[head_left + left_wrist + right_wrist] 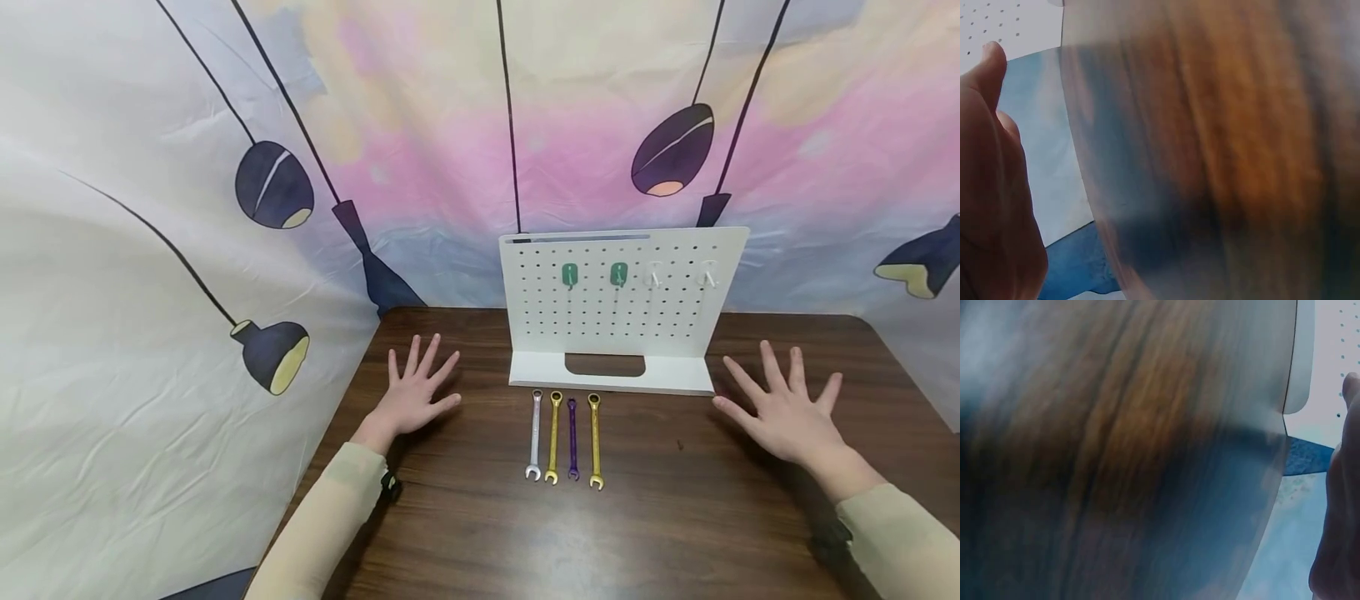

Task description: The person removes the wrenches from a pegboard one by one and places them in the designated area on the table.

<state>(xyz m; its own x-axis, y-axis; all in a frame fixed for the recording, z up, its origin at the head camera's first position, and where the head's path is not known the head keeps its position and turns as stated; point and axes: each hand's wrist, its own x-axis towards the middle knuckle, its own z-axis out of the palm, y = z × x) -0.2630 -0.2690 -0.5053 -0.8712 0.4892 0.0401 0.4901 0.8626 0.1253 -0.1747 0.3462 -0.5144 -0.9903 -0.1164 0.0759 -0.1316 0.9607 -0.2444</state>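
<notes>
My left hand is spread out at the table's left side, fingers straight and holding nothing. Over on the right, my right hand is spread the same way, its thumb near the corner of a white pegboard stand. Between the hands, a row of combination wrenches lies on the table: a silver wrench, a gold wrench, a shorter purple wrench and another gold wrench. Their ring ends point toward the pegboard. Each wrist view shows only part of its hand, beside the table surface.
Two green hooks and two clear hooks are fixed on the upright pegboard. The brown wooden table meets a cloth backdrop printed with hanging lamps at its back and left edges.
</notes>
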